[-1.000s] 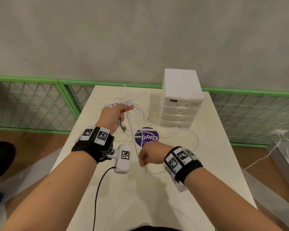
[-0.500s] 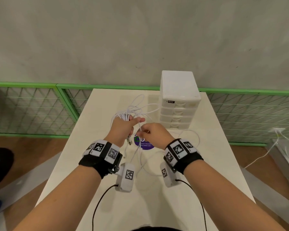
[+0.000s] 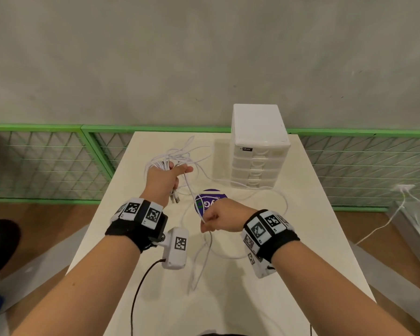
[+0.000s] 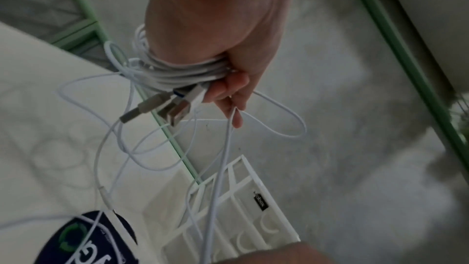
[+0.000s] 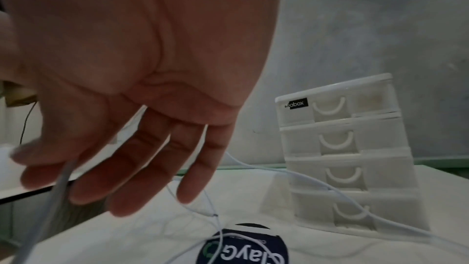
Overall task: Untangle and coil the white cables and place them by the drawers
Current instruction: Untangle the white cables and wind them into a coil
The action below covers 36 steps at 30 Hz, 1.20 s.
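My left hand [image 3: 166, 177] is raised over the middle of the white table [image 3: 141, 297] and grips a bundle of coiled white cables [image 3: 164, 163]. In the left wrist view the coil [image 4: 177, 71] wraps across the left hand [image 4: 229, 85], with USB plugs [image 4: 164, 107] sticking out below. Loose loops trail to the tabletop. My right hand [image 3: 217, 220], nearer me, pinches a single strand [image 3: 192, 192] running up to the coil. That strand [image 5: 59, 188] passes between thumb and forefinger of the right hand [image 5: 121, 123]. The white drawers [image 3: 260, 154] stand at the back right.
A round purple disc [image 3: 210, 200] lies on the table between my hands and the drawers. A loop of white cable [image 3: 280, 197] runs in front of the drawers. Green wire fencing [image 3: 46, 163] lines the far side, against a grey wall. Another cable [image 3: 383, 226] lies on the floor at right.
My right hand was up beside the left hand half a second ago; it has drawn back toward me with a strand stretched between them. The left hand shifted slightly left.
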Motion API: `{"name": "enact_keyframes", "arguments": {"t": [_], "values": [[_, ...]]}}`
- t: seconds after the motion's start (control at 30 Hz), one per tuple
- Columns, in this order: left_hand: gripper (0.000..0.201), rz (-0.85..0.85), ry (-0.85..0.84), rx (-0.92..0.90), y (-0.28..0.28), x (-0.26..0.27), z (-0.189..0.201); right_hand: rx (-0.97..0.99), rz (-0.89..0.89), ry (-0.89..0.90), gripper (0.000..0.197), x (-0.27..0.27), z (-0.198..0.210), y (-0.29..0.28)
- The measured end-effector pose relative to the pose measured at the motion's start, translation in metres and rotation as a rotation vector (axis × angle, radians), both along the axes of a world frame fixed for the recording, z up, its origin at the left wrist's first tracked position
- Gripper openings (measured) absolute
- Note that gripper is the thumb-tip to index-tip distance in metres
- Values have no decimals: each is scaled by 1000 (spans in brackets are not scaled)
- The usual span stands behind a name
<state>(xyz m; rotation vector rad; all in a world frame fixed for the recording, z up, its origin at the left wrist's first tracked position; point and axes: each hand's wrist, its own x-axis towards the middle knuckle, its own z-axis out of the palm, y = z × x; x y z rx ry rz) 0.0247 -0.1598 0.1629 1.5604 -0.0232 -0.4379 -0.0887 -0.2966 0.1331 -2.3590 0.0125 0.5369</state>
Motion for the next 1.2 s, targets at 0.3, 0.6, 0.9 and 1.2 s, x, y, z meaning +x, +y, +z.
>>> {"name": "enact_keyframes", "arguments": {"t": [0.3,0.6,0.9,1.2], "values": [[32,-111,-100,111,-12,-16,1,349,-396,-289,33,16,6,-2],[30,-135,-238,308,2,3,-6,356,-364,-349,23,13,-2,-11],[32,-283,-79,151,5,1,11,-122,-748,-75,41,7,-44,-62],[30,-464,-85,127,-4,-8,29,463,-484,-237,30,16,-8,-22]]}}
